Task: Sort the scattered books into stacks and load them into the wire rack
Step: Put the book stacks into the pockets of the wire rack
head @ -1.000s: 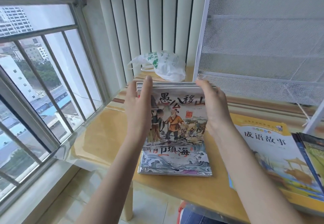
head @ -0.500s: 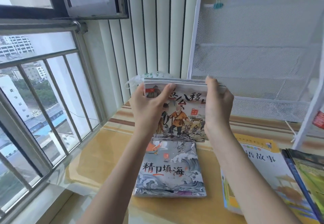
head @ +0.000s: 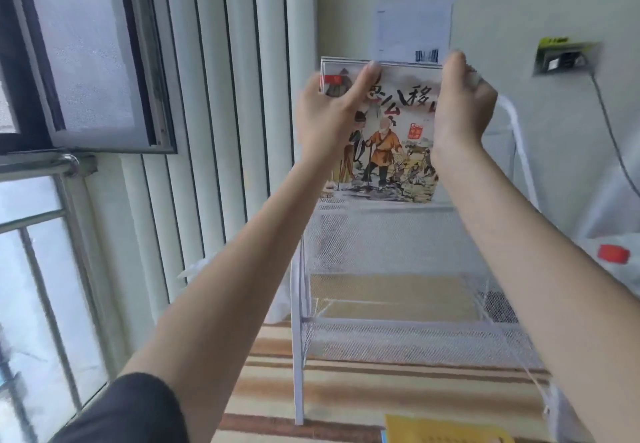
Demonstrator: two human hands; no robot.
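Both hands, left hand [head: 330, 113] and right hand [head: 462, 106], grip the book stack [head: 381, 137] by its sides, fingers curled round it; held upright above the wire rack [head: 381, 259], likely for loading.

two hands [head: 329, 113] [head: 462, 106], one stack of books [head: 384, 130], one wire rack [head: 398, 269], one yellow book [head: 446, 430].

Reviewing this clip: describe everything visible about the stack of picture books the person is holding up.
The stack of picture books is a thin bundle of several paperbacks, their page edges showing at the top. The front cover is glossy and illustrated: painted figures, one in an orange robe, with large black Chinese characters. It is held upright in the air above the white wire rack, apart from the table. The left hand grips its left edge and the right hand its right edge.
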